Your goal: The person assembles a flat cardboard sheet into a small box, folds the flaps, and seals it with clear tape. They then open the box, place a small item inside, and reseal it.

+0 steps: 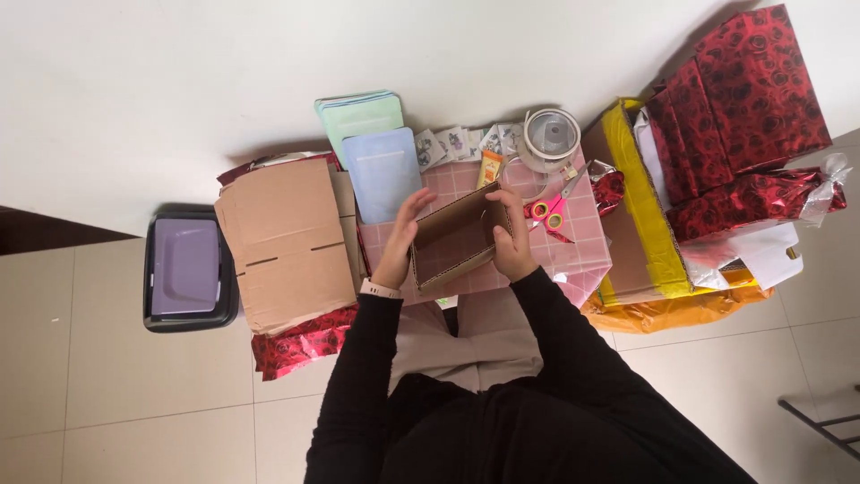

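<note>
Small open brown cardboard box [455,237] at centre; red rose-patterned boxes [748,90] at far right

dark metal frame [829,423] cut off at right edge; small cards [457,142] too small to tell
</note>
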